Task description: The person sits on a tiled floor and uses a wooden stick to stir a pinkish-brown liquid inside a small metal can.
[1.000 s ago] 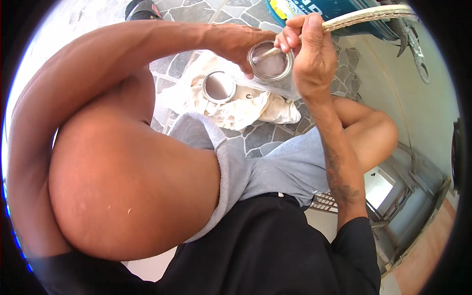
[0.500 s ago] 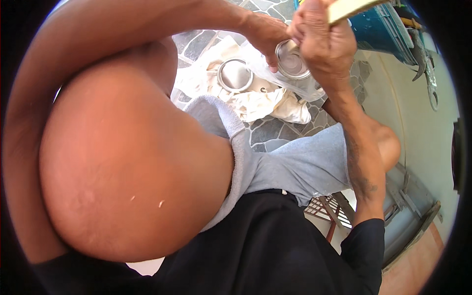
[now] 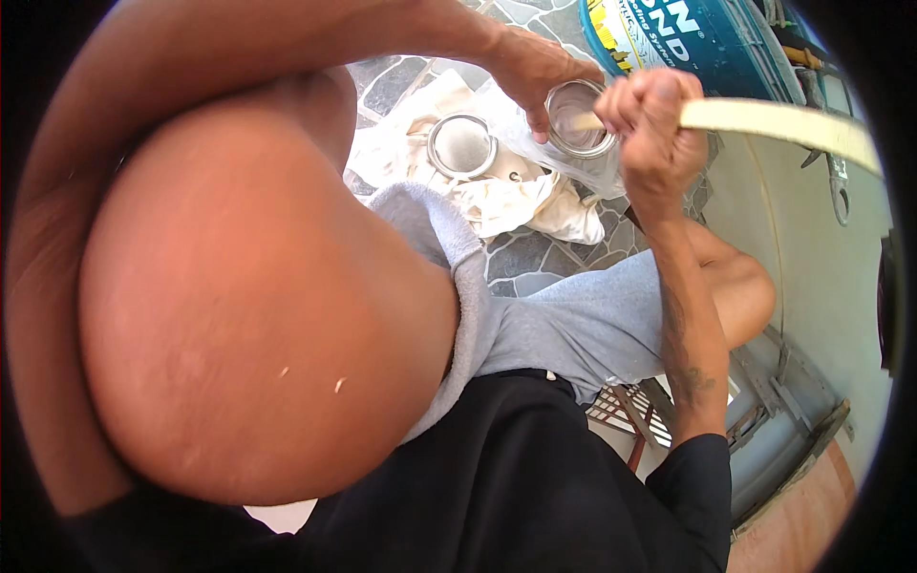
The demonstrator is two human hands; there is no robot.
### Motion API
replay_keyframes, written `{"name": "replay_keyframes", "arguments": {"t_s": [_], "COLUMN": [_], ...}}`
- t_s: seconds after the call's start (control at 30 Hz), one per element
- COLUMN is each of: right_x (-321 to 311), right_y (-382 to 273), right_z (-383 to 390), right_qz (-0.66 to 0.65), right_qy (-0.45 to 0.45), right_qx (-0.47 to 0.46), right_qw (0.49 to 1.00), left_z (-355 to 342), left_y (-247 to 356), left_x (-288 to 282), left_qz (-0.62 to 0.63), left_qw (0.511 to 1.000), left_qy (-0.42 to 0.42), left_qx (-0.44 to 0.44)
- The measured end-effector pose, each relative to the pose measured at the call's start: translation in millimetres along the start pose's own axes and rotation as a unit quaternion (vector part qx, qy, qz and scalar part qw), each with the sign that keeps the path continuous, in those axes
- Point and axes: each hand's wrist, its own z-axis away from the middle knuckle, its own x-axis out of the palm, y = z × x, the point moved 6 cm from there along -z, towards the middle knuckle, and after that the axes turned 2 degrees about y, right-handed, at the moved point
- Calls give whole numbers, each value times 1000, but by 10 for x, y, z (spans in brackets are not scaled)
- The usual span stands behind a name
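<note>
Some room beside stick (image 3: 764,118) inside can rim (image 3: 584,153)

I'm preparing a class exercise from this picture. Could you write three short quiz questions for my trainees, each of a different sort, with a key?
1. Multiple choice: what does the right hand grip?
A) a paintbrush
B) a pale wooden stick
C) a metal spoon

2. True or false: the left hand curves around the outside of the open silver-rimmed can that the stick reaches into.

3. Fill in the blank: near the top of the view, beyond the right hand, is a large ____ bucket.

Key: 1. B; 2. True; 3. teal (or blue-green)
</note>
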Motion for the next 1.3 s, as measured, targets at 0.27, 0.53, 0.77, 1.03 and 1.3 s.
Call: {"name": "replay_keyframes", "arguments": {"t_s": [0.27,0.53,0.77,1.03,1.3], "right_x": [-37,-434,-200,-217,-69], "right_y": [-39,-168,-275,82,-41], "right_z": [-220,-142,-348,-37,-444], "right_qz": [191,-99,34,239,237], "right_qy": [102,54,10,66,-53], "right_qx": [-38,38,-14,129,58], "right_qw": [976,993,999,960,968], "left_z": [-99,-75,-24,-94,-82], "left_y": [14,-66,25,-4,19], "left_x": [-30,-9,-78,-48,-61], "left_qz": [-14,-11,51,6,11], "left_qw": [1000,998,998,999,998], "left_qy": [10,55,43,34,50], "left_qx": [-12,-2,19,-5,41]}}
